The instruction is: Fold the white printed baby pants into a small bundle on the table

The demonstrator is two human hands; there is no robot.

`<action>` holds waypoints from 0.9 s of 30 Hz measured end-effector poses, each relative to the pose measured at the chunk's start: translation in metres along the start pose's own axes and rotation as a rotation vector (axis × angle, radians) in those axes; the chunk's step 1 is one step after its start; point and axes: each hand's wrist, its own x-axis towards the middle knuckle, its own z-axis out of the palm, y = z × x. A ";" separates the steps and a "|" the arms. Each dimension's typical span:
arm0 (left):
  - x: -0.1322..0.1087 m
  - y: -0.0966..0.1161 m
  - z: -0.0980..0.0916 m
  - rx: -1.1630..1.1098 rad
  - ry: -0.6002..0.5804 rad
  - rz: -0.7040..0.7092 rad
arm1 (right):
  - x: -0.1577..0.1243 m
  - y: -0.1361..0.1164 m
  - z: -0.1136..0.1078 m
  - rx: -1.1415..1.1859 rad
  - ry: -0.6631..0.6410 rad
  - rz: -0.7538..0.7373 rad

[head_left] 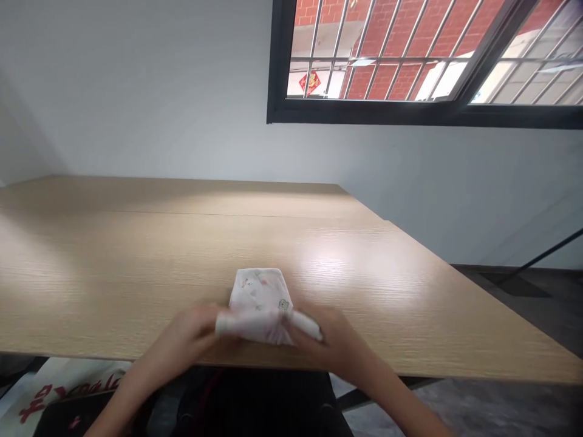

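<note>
A small white cloth (pixel 259 291) with a pastel cartoon print lies near the table's front edge. Its far part is flat, and the near part is folded or rolled up into a thick band. My left hand (pixel 203 325) is closed on the left end of that band. At the other end, my right hand (pixel 325 334) grips the cloth, a white end sticking out by the thumb. Both hands are blurred by motion, and some fingertips are hidden behind the fabric.
The light wood table (pixel 136 261) reaches back toward a grey wall, its right edge running diagonally. A barred window (pixel 392 60) is at upper right. Below the table at left are a white bag with red lettering (pixel 82 379) and a dark item (pixel 68 416).
</note>
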 end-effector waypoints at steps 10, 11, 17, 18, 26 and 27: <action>0.042 0.001 0.035 0.261 0.380 -0.452 | 0.062 -0.005 0.014 -0.471 0.162 0.251; 0.045 0.004 0.039 0.359 0.459 -0.355 | 0.061 -0.008 0.019 -0.524 0.192 0.150; 0.035 -0.014 0.046 0.480 0.128 -0.043 | 0.042 0.004 0.018 -0.370 -0.006 0.067; 0.026 -0.020 0.043 0.447 0.106 -0.085 | 0.034 0.009 0.014 -0.340 0.017 0.164; 0.053 -0.017 0.010 0.367 0.195 -0.279 | -0.034 -0.006 0.068 -0.290 0.594 -0.040; 0.061 -0.014 0.011 0.376 0.147 -0.227 | -0.032 -0.010 0.074 -0.295 0.555 -0.050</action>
